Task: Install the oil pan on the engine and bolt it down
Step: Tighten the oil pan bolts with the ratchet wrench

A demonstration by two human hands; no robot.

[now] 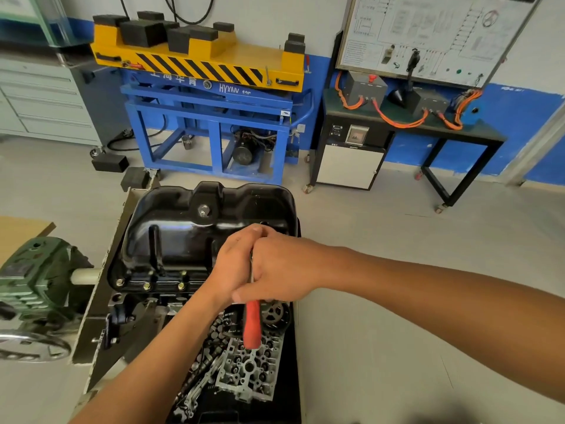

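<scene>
An automotive training workshop is showing here: lift table [198, 65] standing far, wiring board [428, 35] leaning far right, drawer cabinet [39, 99] far left, engine [143, 307] sitting near.

The grey floor [397, 270] carries a blue wheeled frame [214, 133] at twelve o'clock, with black rubber blocks [110, 163] lying at the frame's eight o'clock and a black counter [428, 130] on castors at its three o'clock. Nearer, the engine [146, 298] bears the black oil pan [195, 228], seated on top of it. At the engine's five o'clock a black tray [293, 377] holds a grey cylinder head [247, 371], a toothed wheel [275, 313] at the head's twelve o'clock and loose small metal parts [211, 341] at its ten o'clock.
</scene>
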